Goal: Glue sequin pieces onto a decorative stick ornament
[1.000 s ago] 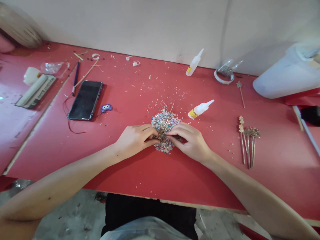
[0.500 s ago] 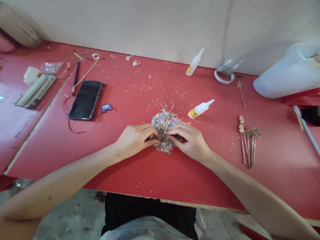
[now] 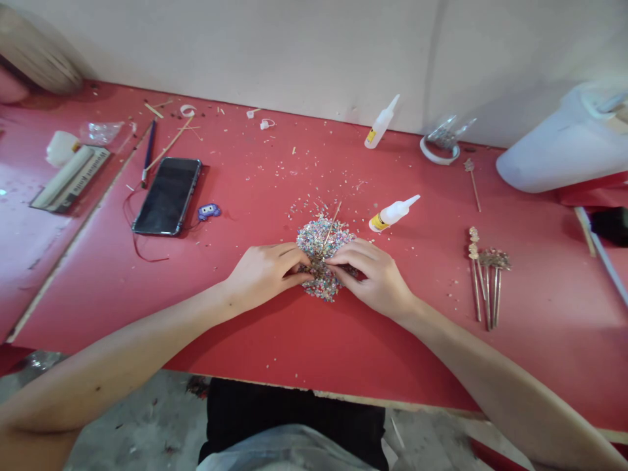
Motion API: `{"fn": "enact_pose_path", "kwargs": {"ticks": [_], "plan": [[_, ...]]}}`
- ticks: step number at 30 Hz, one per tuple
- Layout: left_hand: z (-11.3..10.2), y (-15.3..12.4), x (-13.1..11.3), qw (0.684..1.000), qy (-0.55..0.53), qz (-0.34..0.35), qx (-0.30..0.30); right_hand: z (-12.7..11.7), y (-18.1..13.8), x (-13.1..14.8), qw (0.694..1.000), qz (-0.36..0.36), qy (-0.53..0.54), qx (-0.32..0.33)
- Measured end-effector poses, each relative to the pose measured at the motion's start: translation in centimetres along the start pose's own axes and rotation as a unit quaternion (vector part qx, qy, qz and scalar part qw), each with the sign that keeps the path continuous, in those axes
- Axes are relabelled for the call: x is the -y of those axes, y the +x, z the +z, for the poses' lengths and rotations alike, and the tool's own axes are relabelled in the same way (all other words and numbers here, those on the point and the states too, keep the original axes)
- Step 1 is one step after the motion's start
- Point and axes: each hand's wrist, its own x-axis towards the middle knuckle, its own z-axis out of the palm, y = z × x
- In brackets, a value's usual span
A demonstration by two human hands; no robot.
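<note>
On the red worktop (image 3: 245, 327), centre: one heap of tiny coloured chips (image 3: 321, 242), with both hands meeting on its near side.
Left hand (image 3: 262, 275): one; its fingers (image 3: 294, 258) are pinched together on something small at the edge of the heap; I cannot tell exactly what piece.
Right hand (image 3: 375, 278): one; its fingers (image 3: 343, 256) are also pinched, tips almost touching those of the left hand.
Thin stick (image 3: 333, 221): one, standing tilted out of the heap, pointing away from the person; its lower end is hidden between the fingertips.
Look of the heap: a low, loose mound, many pale colours mixed, with single chips scattered around it on the red surface.
Glue bottles: two, both white with yellow label; one (image 3: 392, 213) lies just right of the heap, one (image 3: 381, 123) lies farther away near the wall.
Decorated sticks (image 3: 487, 278): a group of about five, lying side by side well to the right of the hands.
Phone (image 3: 168, 195): one, dark screen up, to the left.
Tape roll (image 3: 440, 149): one, near the wall.
</note>
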Motion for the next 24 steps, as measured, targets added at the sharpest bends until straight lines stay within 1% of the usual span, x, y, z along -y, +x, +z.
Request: {"fn": "enact_pose_path", "kwargs": {"ticks": [9, 24], "plan": [[0.13, 0.0, 0.1, 1.0, 0.002, 0.006, -0.006, 0.0, 0.02, 0.0, 1.0, 0.004, 0.004, 0.006], [0.09, -0.03, 0.04, 1.0, -0.001, -0.002, 0.001, 0.0, 0.03, 0.02, 1.0, 0.0, 0.002, 0.004]]}}
